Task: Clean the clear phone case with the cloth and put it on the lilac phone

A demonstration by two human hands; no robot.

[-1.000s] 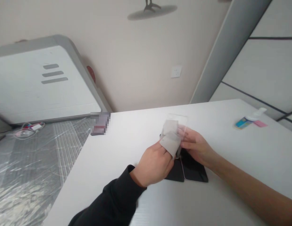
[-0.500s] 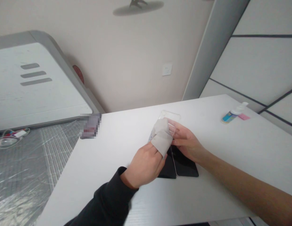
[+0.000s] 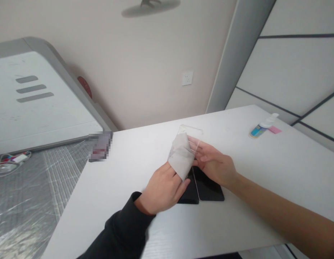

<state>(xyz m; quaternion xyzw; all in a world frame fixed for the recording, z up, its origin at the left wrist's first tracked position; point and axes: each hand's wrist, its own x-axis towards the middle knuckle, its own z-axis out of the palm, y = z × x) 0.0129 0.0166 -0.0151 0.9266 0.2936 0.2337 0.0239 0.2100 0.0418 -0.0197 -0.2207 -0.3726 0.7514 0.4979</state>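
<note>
At the far end of the phones (image 3: pixel 210 185), the cloth (image 3: pixel 181 154) is spread flatter than before against the case (image 3: pixel 193 131) grasped by the right hand's (image 3: pixel 216 162) fingers, suggesting wider contact, while the left hand's (image 3: pixel 165 189) hidden grip cannot be told

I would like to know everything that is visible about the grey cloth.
The grey cloth is light and matte, like thin fabric, with creases and a pointed lower corner. It drapes over the front of the left hand and lies against the clear case, which the right hand holds above the table. Its underside is hidden.
</note>
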